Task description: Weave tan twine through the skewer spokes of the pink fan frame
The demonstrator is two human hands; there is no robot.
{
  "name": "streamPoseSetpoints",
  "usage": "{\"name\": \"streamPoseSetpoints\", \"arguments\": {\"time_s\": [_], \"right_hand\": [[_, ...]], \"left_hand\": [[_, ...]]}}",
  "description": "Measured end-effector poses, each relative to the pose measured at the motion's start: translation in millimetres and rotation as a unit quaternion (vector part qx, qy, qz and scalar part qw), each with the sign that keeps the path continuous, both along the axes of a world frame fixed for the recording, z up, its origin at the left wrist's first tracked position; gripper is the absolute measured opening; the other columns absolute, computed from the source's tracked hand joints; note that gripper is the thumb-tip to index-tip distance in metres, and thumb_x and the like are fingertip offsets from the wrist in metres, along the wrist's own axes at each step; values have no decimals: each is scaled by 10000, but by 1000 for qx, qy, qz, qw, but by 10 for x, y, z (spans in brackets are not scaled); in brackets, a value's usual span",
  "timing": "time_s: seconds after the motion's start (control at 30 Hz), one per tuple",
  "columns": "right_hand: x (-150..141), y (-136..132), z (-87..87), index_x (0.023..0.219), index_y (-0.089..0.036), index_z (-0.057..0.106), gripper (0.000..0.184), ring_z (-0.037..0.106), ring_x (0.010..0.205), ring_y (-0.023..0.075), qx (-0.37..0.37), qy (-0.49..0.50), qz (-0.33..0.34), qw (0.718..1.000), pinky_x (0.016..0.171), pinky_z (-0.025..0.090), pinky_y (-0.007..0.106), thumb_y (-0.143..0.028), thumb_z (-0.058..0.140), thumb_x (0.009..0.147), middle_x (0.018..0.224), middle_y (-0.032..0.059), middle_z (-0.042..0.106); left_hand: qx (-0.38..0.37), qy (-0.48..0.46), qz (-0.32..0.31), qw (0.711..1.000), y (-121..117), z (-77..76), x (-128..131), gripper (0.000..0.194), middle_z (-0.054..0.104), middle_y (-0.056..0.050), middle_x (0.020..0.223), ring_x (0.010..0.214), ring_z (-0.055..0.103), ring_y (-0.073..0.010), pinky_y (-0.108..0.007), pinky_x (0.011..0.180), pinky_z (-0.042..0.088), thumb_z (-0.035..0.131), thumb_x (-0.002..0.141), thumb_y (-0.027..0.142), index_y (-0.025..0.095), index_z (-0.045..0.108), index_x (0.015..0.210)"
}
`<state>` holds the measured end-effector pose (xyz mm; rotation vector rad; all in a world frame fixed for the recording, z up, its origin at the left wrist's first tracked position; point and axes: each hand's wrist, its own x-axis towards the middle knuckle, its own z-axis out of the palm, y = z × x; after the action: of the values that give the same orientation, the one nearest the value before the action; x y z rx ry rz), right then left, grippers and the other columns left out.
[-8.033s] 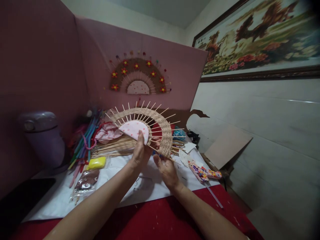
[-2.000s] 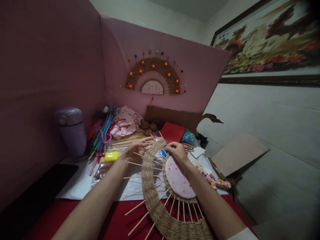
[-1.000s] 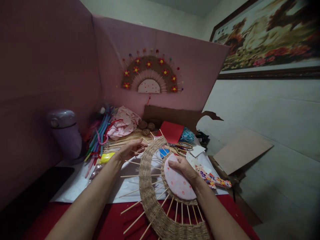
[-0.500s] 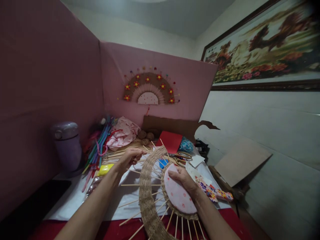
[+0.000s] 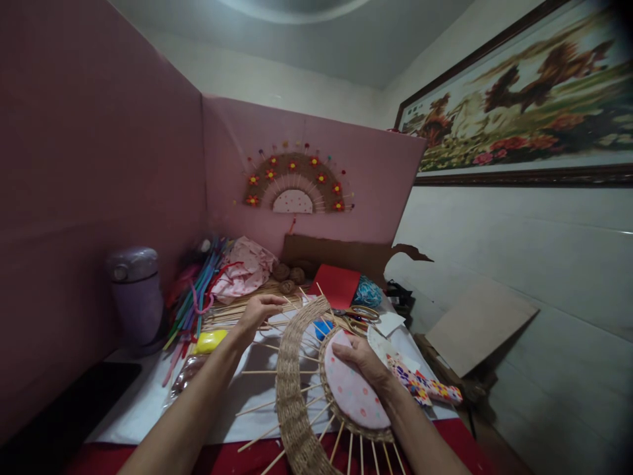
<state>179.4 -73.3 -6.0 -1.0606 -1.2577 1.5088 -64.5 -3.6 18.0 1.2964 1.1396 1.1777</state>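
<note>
Right hand (image 5: 366, 359) has a firm grip on a half-round woven fan (image 5: 291, 382), thumb flat on the fabric and fingers tucked behind. Left hand (image 5: 258, 313) is half curled by the stick tips at the fan's far end; can't tell if it's pinching anything.

The fan is held over the near part of the table, tilted with its curve facing left. It's got a chunky tan twine band, ribbed like basketwork, over pale thin sticks (image 5: 260, 372) that poke out past the edge. The middle is a white half-disc (image 5: 353, 389) with pinkish-red dots and a twine rim.

Past that: a blue lump (image 5: 324, 328), scissors (image 5: 366, 313), a flat red sheet (image 5: 336, 284), 3 brown twine balls (image 5: 297, 275) and crumpled pink fabric (image 5: 247, 267). Over on the left, a shiny yellow packet (image 5: 210, 341) and a smooth purple bottle (image 5: 136, 303).

On the pink panel (image 5: 370, 178) hangs a similar fan (image 5: 293, 201) with 9 red-and-yellow flowers. The framed horse picture (image 5: 514, 99) has tiny dark marks top left, too small to read.
</note>
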Motion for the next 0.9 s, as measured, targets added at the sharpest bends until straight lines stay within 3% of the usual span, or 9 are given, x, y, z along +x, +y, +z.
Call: {"name": "streamPoseSetpoints", "arguments": {"time_s": [0.17, 0.3, 0.6, 0.9], "right_hand": [[5, 17, -18, 651, -124, 566, 398, 480, 448, 83, 7, -6, -2, 1000, 434, 329, 197, -461, 748, 542, 552, -2, 573], [4, 35, -35, 653, -127, 561, 402, 477, 450, 83, 3, 6, -4, 1000, 438, 331, 197, -455, 759, 530, 547, -7, 569], [17, 69, -66, 659, -115, 579, 389, 495, 454, 85, 1, 33, 18, 999, 453, 342, 201, -436, 764, 540, 551, 3, 590], [9, 28, 14, 626, -123, 569, 368, 466, 436, 74, 8, 28, -6, 1000, 447, 320, 201, -427, 759, 541, 521, -14, 564]], "left_hand": [[68, 48, 27, 996, 28, 2, 4, 233, 569, 9, 527, 431, 403, -71, -202, 433, 280, 673, 515, 243, 124, 693, 715], [118, 60, 45, 990, 55, -3, 13, 157, 603, -14, 545, 524, 503, -116, -231, 531, 373, 676, 516, 248, 129, 670, 619], [205, 128, 97, 965, 85, -40, -47, 107, 609, -14, 574, 570, 512, -134, -229, 539, 361, 646, 597, 253, 159, 684, 630], [259, 173, 88, 946, 47, -1, -24, 137, 610, -16, 573, 557, 511, -130, -218, 532, 359, 650, 639, 298, 165, 675, 622]]}}
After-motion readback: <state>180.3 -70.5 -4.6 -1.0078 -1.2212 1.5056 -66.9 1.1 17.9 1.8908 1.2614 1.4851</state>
